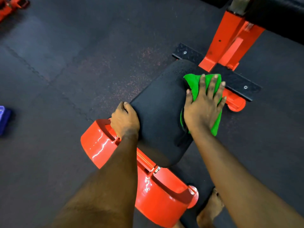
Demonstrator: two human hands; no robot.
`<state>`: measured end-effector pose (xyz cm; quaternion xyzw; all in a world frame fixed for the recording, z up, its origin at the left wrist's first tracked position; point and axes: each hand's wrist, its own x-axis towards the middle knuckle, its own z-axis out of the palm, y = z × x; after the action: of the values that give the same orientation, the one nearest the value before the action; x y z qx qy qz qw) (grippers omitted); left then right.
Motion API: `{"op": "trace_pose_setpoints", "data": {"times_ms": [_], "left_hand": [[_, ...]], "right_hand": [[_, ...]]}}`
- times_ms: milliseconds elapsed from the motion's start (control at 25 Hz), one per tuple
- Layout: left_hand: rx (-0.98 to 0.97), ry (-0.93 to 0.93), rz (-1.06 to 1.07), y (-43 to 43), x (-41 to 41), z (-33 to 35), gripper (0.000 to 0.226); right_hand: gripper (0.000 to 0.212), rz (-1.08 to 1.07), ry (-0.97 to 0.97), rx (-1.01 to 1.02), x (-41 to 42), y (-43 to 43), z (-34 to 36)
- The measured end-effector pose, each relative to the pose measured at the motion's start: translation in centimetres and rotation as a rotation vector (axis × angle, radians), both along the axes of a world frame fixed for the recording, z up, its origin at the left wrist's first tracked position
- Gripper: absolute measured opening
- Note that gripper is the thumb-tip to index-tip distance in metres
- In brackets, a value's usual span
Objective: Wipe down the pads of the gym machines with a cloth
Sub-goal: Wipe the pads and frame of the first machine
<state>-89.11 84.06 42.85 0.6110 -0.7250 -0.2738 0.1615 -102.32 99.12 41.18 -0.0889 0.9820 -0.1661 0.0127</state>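
Red frame (228, 45) beyond pad (158, 112); blurred blue object (4, 119), perhaps a box.

Left hand (125, 120) fingers hidden under pad (158, 112); blue object (4, 120) cut off.

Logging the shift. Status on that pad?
Right hand flat on cloth, pressed to pad. Left hand gripping pad's edge. Nothing in the way.

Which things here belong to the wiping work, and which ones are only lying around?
Part of the job:
green cloth
black pad
right hand, flat on the cloth
left hand, gripping the pad's edge

Just lying about:
blue object on the floor
black foot plate
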Motion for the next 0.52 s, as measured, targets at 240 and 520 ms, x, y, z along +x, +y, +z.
{"op": "trace_pose_setpoints", "data": {"times_ms": [240,520], "left_hand": [[0.001,-0.003,-0.001,0.1,-0.2,0.2,0.027],[-0.010,-0.007,-0.016,-0.2,-0.1,-0.2,0.026]], "right_hand": [[0.071,-0.029,-0.064,-0.017,2.2,0.4,0.0],[0.066,-0.046,-0.026,0.037,-4.6,-1.3,0.1]]}}
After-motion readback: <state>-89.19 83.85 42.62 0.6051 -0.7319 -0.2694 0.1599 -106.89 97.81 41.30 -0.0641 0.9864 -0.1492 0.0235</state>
